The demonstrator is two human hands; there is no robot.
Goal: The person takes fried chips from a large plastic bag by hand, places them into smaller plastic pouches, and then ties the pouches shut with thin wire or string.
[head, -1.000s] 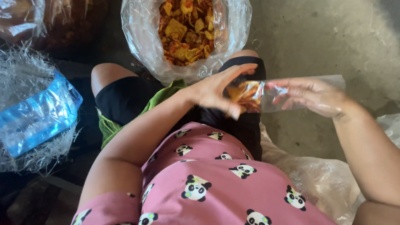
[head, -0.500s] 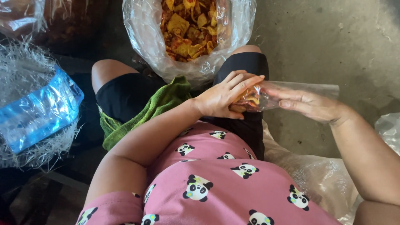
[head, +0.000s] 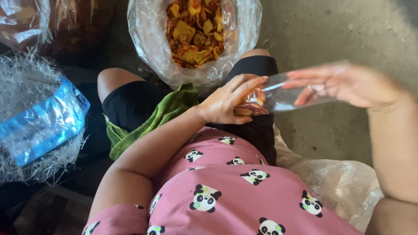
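- The left hand (head: 226, 102) is curled around the filled end of a small clear bag (head: 272, 95), fingers wrapped over the top and thumb under it, so it grips the bag.
- The bag lies nearly level above the person's lap, its long axis running left to right across the view. The filled end, packed with orange-red snack pieces (head: 250, 101), points toward the left hand; the empty clear end points right, tilted slightly upward.
- The right hand (head: 344, 85) is at the bag's open end, blurred, with fingers stretched out flat toward the left. Its fingertips meet the clear plastic, but I cannot tell whether it pinches the plastic or only touches it.
- A big clear sack (head: 152, 52) of the same orange snack pieces stands open just beyond the knees, on the concrete floor (head: 331, 35).
- A green cloth (head: 150, 122) is draped over the left thigh, beside the black shorts (head: 130, 104).
- A pink shirt (head: 235, 191) with a panda print fills the bottom of the view.
- A blue plastic-wrapped bundle (head: 41, 124) rests on shredded clear plastic at the far left.
- Crumpled clear plastic (head: 339, 182) lies by the right hip.
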